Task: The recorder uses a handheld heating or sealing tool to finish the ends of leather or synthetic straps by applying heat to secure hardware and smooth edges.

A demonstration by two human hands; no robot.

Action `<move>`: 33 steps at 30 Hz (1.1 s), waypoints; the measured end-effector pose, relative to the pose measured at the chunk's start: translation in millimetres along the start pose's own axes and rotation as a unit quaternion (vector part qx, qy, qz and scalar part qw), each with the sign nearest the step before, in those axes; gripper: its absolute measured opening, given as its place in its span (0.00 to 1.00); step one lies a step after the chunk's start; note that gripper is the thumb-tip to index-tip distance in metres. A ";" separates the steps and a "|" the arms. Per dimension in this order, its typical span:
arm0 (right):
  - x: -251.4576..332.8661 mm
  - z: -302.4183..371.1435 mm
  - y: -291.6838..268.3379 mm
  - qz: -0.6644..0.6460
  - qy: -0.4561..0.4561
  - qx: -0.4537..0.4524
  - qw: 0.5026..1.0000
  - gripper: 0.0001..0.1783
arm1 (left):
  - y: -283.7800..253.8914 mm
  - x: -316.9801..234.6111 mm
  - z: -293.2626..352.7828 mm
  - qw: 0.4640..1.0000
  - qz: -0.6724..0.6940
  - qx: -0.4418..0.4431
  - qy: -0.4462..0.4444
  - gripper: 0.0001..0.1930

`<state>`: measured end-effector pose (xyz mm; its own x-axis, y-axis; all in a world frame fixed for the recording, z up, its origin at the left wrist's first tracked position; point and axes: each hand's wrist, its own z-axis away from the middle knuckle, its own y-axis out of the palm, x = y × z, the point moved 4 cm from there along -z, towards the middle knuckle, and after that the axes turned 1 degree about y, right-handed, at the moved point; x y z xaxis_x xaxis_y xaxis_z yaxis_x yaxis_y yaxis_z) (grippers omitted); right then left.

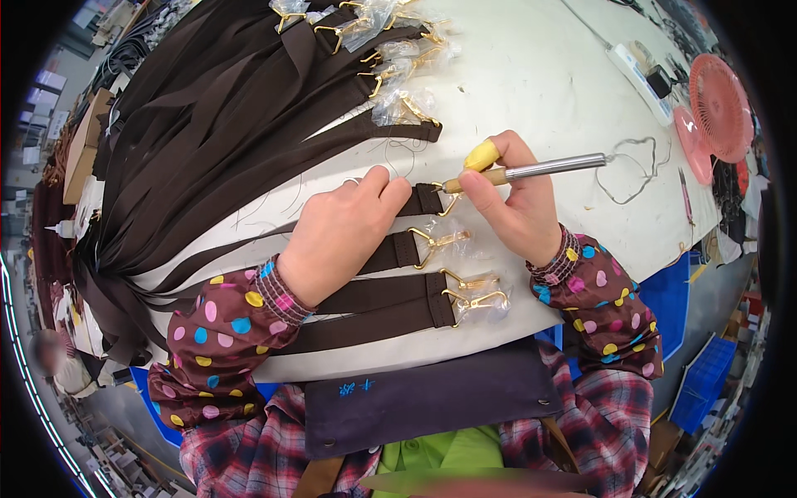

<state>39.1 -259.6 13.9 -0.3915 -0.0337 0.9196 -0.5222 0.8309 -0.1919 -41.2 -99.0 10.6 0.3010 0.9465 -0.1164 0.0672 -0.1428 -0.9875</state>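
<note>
My left hand [344, 228] presses down with closed fingers on a dark brown webbing strap [422, 200], near its stitched end with a gold metal clasp. In my right hand [523, 199] is a pen-shaped tool [552, 168] with a silver barrel and a tan front part. Its tip meets or nearly meets the strap end at the clasp. A yellow cover [481, 155] wraps one right finger. Nearer me lie more straps with gold snap hooks [477, 296], partly wrapped in clear plastic. Polka-dot sleeves cover both my forearms.
A large bundle of brown straps [216, 108] fills the table's far left, with plastic-wrapped hooks [398, 75]. Loose threads lie on the white table [531, 75]. A thin cable [639, 170], a white power strip [639, 83], a pink fan [721, 108] and tweezers [686, 197] are at right.
</note>
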 end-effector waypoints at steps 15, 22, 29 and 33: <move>-21.4 7.1 7.2 0.029 0.074 0.050 0.996 0.12 | 10.0 20.1 -25.8 0.926 0.370 0.070 -0.001 0.08; -23.1 6.6 9.4 0.088 0.044 0.057 0.993 0.13 | 23.0 28.5 -18.2 0.844 0.506 0.117 -0.130 0.06; -19.7 5.0 10.0 0.107 0.034 0.057 0.992 0.13 | 22.7 28.3 -18.9 0.842 0.511 0.115 -0.129 0.06; -23.2 5.6 10.1 0.096 0.041 0.056 0.993 0.13 | 21.5 27.5 -19.4 0.842 0.497 0.148 -0.145 0.05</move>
<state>38.7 -253.6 -11.3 -0.4316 0.1682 0.8862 -0.5271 0.7502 -0.3992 -13.0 -81.7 -11.7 -0.1797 0.4382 -0.8807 -0.3349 -0.8691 -0.3640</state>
